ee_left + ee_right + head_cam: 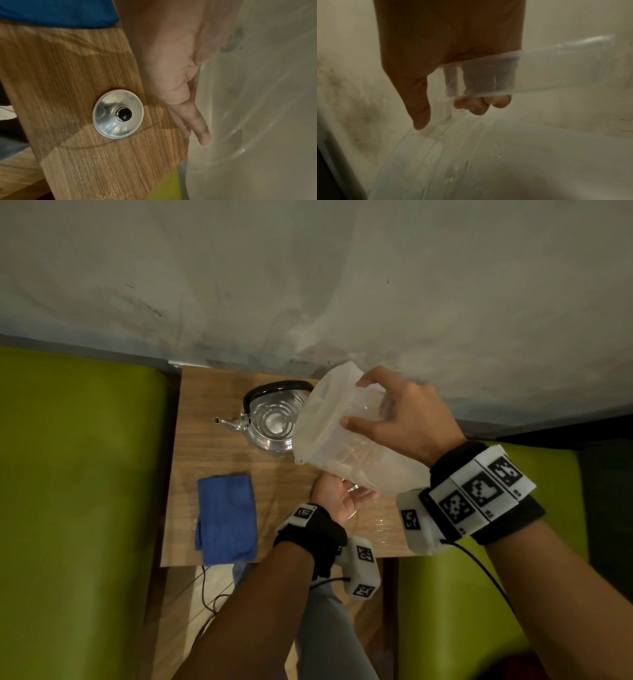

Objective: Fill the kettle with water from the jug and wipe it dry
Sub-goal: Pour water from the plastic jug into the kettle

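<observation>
A shiny steel kettle (270, 419) with a black handle stands lidless at the back of the small wooden table (219, 450), with water inside. A translucent plastic jug (342, 433) is tipped on its side, its mouth over the kettle. My right hand (394, 419) grips the jug handle (488, 79), fingers curled through it. My left hand (339, 498), palm up with straight fingers, supports the jug's underside (257, 108). The kettle lid (118, 113) lies on the table below. A folded blue cloth (226, 517) lies at the table's front left.
Green cushioned seats (75, 474) flank the table on both sides. A stained grey wall (308, 285) rises right behind it. A black cable (205, 594) hangs below the table's front edge, and my grey trouser leg (329, 628) is beneath.
</observation>
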